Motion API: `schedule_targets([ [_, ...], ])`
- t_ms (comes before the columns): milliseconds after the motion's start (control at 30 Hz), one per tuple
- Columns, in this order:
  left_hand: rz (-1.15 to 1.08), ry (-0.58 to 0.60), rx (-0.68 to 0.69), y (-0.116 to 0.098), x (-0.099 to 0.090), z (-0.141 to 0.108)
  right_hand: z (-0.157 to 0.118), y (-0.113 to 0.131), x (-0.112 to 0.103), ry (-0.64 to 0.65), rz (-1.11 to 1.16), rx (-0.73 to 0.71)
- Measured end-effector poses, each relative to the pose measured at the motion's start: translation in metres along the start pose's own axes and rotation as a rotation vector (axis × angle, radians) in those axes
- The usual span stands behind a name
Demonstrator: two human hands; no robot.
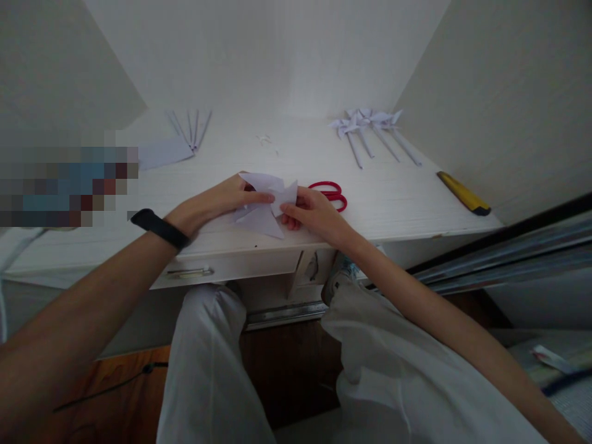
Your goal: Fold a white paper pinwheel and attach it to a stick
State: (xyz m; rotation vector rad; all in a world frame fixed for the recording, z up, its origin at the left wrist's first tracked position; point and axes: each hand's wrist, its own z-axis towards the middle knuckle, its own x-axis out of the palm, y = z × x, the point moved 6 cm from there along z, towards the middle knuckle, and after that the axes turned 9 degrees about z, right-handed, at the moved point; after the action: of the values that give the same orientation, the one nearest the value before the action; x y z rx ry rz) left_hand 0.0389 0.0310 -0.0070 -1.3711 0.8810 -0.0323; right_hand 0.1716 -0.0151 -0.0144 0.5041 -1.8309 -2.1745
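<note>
A white paper pinwheel (260,220) with cut, pointed flaps is held between both hands just above the front of the white desk. My left hand (231,194) grips it from the left, thumb pressed on its middle and the other fingers hidden behind. On the right side, my right hand (314,213) pinches one flap between thumb and fingers. Scissors with red handles (343,201) lie right behind my right hand, their blades hidden. A dark band sits on my left wrist.
Several finished paper pinwheels on sticks (365,120) lie at the back right. Rolled paper sticks (194,132) and a flat paper sheet (165,153) are at the back left. Small paper scraps (267,142) lie mid-desk. A yellow utility knife (464,194) rests near the right edge.
</note>
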Motion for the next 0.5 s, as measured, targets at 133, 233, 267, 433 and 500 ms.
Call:
schedule_targets([
  [133,0.056,-0.037,-0.004,-0.0015,-0.0025,0.0000,-0.0011,0.0027,0.0017,0.023,0.006,-0.003],
  [233,0.065,-0.039,0.005,-0.0024,-0.0024,-0.0002,-0.0015,0.0046,0.0023,0.021,-0.014,0.018],
  [267,0.068,-0.038,0.005,-0.0022,-0.0022,-0.0002,-0.0015,0.0051,0.0024,0.020,-0.021,0.023],
  [433,0.038,-0.014,-0.001,-0.0001,-0.0001,0.0002,-0.0011,0.0058,0.0025,0.025,-0.007,0.006],
  [500,0.015,-0.009,-0.007,0.0000,0.0004,0.0001,-0.0011,0.0052,0.0023,0.024,-0.007,0.000],
])
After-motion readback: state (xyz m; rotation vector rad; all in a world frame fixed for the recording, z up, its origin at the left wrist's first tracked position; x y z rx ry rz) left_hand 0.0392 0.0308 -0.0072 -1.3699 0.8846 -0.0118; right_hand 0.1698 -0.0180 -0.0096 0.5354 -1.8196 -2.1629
